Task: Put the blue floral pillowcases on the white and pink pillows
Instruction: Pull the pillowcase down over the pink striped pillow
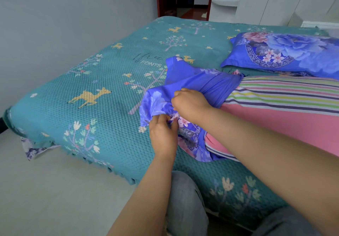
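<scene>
A pink pillow with white and coloured stripes lies on the bed at the right. A blue floral pillowcase is bunched over its left end, covering only that end. My left hand pinches the lower edge of the pillowcase near its opening. My right hand grips a fold of the same fabric just above it. A second pillow inside a blue floral pillowcase rests further back on the right.
The bed carries a teal bedspread with deer and tree prints; its corner hangs over the pale floor at the left. My knees in grey trousers touch the bed's near edge. A grey wall, a doorway and white cupboards stand behind.
</scene>
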Demonstrator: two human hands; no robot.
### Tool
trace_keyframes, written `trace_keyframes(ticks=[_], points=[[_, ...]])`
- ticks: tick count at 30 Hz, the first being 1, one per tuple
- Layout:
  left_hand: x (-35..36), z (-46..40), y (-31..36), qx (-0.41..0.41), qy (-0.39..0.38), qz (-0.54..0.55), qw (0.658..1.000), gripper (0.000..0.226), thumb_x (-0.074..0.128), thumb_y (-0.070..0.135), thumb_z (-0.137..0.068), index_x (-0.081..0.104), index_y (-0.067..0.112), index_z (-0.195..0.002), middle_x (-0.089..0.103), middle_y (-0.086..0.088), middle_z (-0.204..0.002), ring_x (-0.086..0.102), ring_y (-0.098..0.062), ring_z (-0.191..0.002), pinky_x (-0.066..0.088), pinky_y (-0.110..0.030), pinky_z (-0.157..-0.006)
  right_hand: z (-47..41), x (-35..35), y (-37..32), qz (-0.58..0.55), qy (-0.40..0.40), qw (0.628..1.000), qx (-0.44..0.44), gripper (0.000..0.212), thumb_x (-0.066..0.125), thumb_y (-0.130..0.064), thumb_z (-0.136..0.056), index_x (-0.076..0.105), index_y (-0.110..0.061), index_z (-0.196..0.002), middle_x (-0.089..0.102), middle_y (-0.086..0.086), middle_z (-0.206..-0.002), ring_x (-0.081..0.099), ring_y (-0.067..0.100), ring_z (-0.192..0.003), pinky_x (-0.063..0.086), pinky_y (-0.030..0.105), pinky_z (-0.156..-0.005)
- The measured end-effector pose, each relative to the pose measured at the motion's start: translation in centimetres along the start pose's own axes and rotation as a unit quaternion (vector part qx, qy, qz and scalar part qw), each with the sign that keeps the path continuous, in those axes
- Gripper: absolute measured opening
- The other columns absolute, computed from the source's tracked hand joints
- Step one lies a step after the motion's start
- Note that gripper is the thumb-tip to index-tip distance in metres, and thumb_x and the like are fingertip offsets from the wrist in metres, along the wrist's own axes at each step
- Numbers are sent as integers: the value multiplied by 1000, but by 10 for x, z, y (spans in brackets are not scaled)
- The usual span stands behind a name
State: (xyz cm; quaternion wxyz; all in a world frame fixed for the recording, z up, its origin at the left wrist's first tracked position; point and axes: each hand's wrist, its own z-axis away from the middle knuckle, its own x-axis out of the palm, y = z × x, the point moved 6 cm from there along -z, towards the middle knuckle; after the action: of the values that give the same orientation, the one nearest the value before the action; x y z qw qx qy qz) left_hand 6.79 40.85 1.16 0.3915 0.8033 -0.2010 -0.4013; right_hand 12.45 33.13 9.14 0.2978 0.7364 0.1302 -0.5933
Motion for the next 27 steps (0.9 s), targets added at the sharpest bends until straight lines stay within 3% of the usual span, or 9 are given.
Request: trace_keyframes(ticks=[2, 4, 6, 10, 13, 16, 19, 22, 27], points=[[-2, -2, 2, 2, 16, 30, 999, 10, 68, 3, -72, 58, 5, -76, 44, -3, -94, 52, -23, -84, 45, -33, -77, 5, -8, -4, 0, 62, 998, 0, 10, 72, -14, -78, 66, -13, -86, 60, 4, -92, 59, 25, -89, 42, 28, -57], [-7, -5, 5, 10, 50, 59, 997, 16, 58, -10, -64, 54, 6, -68, 39, -2, -93, 46, -19, -82, 43, -30, -76, 15, -12, -6, 7, 109, 994, -11, 30, 88, -14, -52, 61, -15, -63, 56, 2, -67, 59, 23, -62, 34, 21, -41], [-10, -6, 5, 21, 87, 67, 994, 18, 50, -11, -60, 51, 7, -62, 43, -6, -93, 45, -20, -84, 40, -30, -75, 23, -13, -8, 20, 137, 990, -19, 37, 90, -14, -41, 57, -16, -57, 52, 1, -59, 56, 23, -53, 36, 21, -39], [-10, -9, 2, 23, 116, 65, 991, 18, 53, -10, -61, 54, 7, -63, 54, -8, -94, 53, -26, -88, 45, -36, -71, 33, -21, -7, 13, 178, 984, -17, 39, 91, -18, -48, 54, -15, -58, 51, 1, -57, 55, 23, -52, 40, 24, -43], [-12, -9, 0, 13, 128, 87, 988, 24, 55, -10, -64, 55, 9, -79, 54, -5, -96, 54, -25, -86, 46, -41, -71, 39, -26, -4, -91, 190, 976, -47, 25, 80, -18, -72, 56, -12, -66, 54, 4, -64, 58, 27, -60, 43, 29, -48], [-16, -10, -2, -3, 137, 102, 985, 33, 57, -5, -66, 61, 11, -95, 56, -2, -100, 54, -21, -91, 45, -35, -77, 42, -21, -4, -191, 112, 971, -90, 9, 58, -16, -90, 56, -11, -83, 56, 7, -83, 54, 28, -80, 40, 37, -68], [-18, -7, 0, 24, 148, 83, 985, 24, 59, -5, -64, 66, 10, -81, 62, -4, -90, 53, -21, -88, 44, -35, -76, 45, -17, -5, -173, 100, 975, -95, 4, 55, -10, -89, 53, -12, -86, 54, 8, -87, 52, 30, -83, 42, 42, -72], [-19, -6, -1, -3, 131, 72, 989, 19, 63, -4, -64, 52, 12, -65, 57, -7, -75, 49, -28, -75, 39, -38, -67, 40, -12, 0, -143, 92, 983, -76, 2, 57, -10, -89, 55, -12, -89, 58, 8, -88, 54, 31, -85, 42, 41, -74], [-15, -2, 1, -16, 64, 46, 997, 38, 52, 0, -66, 24, 25, -57, 50, -16, -58, 49, -36, -61, 37, -42, -53, 32, -2, 0, -107, 38, 991, -66, 39, 55, -20, -91, 51, -19, -129, 57, 3, -115, 48, 24, -114, 36, 34, -97]])
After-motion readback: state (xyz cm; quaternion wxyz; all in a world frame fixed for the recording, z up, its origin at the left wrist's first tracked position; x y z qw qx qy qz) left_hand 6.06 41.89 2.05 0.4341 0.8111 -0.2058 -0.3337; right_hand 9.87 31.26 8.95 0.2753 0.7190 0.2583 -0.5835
